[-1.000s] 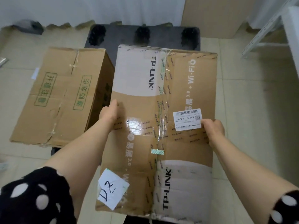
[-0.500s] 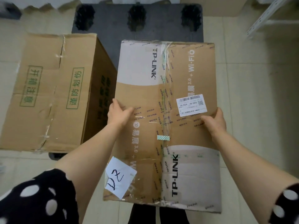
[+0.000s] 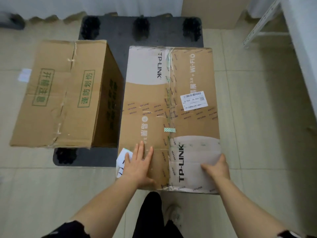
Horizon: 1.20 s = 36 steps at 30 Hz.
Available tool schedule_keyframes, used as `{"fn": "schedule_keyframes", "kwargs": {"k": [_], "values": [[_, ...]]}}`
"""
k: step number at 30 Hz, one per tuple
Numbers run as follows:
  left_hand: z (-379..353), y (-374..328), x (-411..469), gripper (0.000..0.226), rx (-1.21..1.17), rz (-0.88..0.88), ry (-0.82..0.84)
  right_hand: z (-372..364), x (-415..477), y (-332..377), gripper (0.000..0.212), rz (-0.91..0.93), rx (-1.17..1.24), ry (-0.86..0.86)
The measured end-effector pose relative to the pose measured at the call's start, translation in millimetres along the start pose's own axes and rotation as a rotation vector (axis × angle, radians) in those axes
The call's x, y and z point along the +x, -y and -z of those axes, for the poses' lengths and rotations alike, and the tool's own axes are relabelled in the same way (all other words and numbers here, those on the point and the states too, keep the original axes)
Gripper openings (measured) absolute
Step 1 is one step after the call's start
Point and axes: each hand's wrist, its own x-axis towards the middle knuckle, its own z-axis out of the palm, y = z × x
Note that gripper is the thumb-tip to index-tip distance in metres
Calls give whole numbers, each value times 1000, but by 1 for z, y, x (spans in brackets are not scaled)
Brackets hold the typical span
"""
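A long taped TP-LINK cardboard box (image 3: pixel 169 107) lies on a dark grey pallet (image 3: pixel 113 31), its near end sticking out over the floor. My left hand (image 3: pixel 139 166) presses flat on the box top near the front left, fingers straight, partly covering a white paper label (image 3: pixel 122 160). At the front right corner, my right hand (image 3: pixel 217 168) rests on the box top with the fingers spread over the grey printed patch. A white barcode sticker (image 3: pixel 193 100) sits on the right half of the lid.
A second brown box with green Chinese print (image 3: pixel 61 95) lies on the pallet's left side, close beside the TP-LINK box. Tiled floor surrounds the pallet. A white metal shelf frame (image 3: pixel 264 23) stands at the right. My legs and a shoe (image 3: pixel 173 215) are below the box.
The TP-LINK box has gone down from being carried onto the pallet. Both hands left its long sides and came back to the near end, now lying on top.
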Motion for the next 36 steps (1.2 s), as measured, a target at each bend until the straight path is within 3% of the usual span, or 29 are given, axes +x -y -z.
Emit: {"fn": "schedule_keyframes", "kwargs": {"k": [5, 10, 14, 19, 29, 36], "values": [[-35, -19, -18, 121, 214, -21, -34, -7, -17, -38, 86, -15, -37, 3], [-45, -27, -17, 106, 297, 22, -92, -21, -26, -65, 81, -9, 111, -41], [-58, -25, -9, 106, 350, 9, -144, -25, -25, -68, 80, 12, 114, -94], [-33, -16, 11, 91, 332, -58, -185, -22, -18, -40, 77, 38, 140, -170], [29, -21, 67, 93, 316, -88, -228, -14, 41, 21, 84, 58, 269, -196], [37, -24, 62, 99, 263, -69, -184, -8, 31, 27, 84, 66, 122, -184]]}}
